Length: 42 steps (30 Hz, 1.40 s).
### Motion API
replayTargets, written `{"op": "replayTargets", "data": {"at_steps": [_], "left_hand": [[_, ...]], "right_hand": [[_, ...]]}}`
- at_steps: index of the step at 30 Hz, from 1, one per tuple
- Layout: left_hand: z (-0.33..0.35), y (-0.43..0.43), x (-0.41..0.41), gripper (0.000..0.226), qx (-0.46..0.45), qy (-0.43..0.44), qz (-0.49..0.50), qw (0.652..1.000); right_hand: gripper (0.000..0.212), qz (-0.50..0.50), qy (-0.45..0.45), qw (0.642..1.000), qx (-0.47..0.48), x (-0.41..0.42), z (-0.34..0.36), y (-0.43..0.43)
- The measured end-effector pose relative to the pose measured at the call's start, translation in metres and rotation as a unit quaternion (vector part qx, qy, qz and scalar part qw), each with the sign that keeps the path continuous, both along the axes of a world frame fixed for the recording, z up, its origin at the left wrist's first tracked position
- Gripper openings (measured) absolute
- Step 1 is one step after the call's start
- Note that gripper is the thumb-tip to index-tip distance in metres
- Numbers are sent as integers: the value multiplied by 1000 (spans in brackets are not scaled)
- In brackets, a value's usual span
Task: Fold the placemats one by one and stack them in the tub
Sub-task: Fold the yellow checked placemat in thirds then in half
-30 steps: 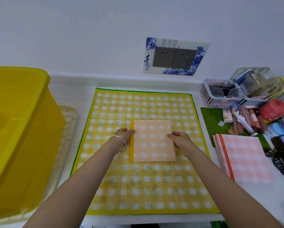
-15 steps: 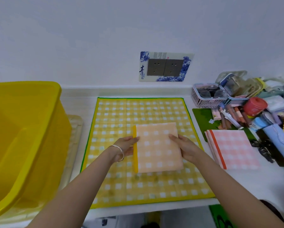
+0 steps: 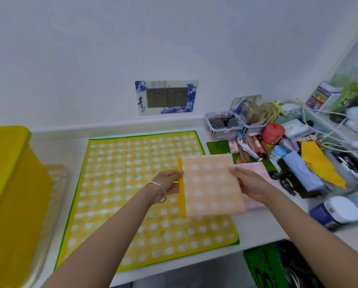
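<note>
A folded orange checked placemat [image 3: 211,186] with a yellow edge strip is lifted off the counter and held between both hands. My left hand [image 3: 167,182] grips its left edge at the yellow strip, and my right hand [image 3: 249,182] grips its right edge. Below it lies a large yellow checked placemat [image 3: 132,183] spread flat on the counter. A pink checked folded stack [image 3: 255,171] is mostly hidden behind the held mat and my right hand. The yellow tub [image 3: 9,200] stands at the far left.
A clear tray [image 3: 55,183] lies beside the tub. Clutter fills the right side: a pink basket [image 3: 221,125], a red jar [image 3: 272,132], tubes, a blue bottle [image 3: 300,171], cables, a white-lidded jar [image 3: 338,213]. A wall socket panel [image 3: 166,97] sits behind. The counter's front edge is near.
The folded orange placemat has been lifted off the yellow mat and carried right, over the pink stack. Both hands moved with it; the view shifted right.
</note>
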<state>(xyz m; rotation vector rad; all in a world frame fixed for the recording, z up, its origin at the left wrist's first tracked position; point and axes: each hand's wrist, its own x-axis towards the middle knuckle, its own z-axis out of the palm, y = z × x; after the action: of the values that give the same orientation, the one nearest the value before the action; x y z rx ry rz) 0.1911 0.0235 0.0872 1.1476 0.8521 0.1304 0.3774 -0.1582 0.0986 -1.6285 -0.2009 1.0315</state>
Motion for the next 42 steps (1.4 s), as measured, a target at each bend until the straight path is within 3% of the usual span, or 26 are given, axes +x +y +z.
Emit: {"op": "replayTargets", "data": {"at_steps": [5,12,16,25,42], "left_hand": [[-9,-30,68,15,-4,10,-9,1000],[-34,-66,133,13,-22,34,19,999],[-46,-81,151,8,-37,49,42,997],[-73,-88,159,10,-13,92,81,992],[-67,-87,134,17,45,47,107,992]], "right_hand": [[19,-20,-31,999,-35,62,-1,-28],[35,-39,-72,993,-89,134,-28,-56],[32,-44,-91,989,-108,151,-44,-66],[35,-34,-160,977,-137,159,-71,-69],[37,-80,-320,936,-122,138,-66,-70]]}}
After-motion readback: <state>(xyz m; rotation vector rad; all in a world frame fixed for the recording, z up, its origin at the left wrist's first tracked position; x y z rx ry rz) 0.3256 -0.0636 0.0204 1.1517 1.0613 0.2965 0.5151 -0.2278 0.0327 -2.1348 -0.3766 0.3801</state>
